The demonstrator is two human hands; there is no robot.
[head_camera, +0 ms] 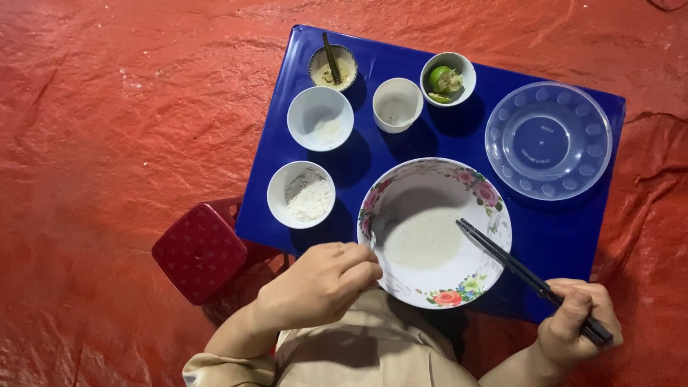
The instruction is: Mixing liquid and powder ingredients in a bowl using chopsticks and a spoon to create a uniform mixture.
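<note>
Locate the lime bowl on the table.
Head view: the small bowl with lime pieces sits at the blue table's far edge, between the white cup and clear plastic bowl.

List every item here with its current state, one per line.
Floral bowl: upright, pale batter inside.
Chopsticks: tips in the batter.
Right hand: closed on the chopsticks.
Left hand: gripping the bowl's rim.
Clear plastic bowl: upright, empty.
Flour bowl: partly filled.
Lime bowl: holds cut lime.
</note>
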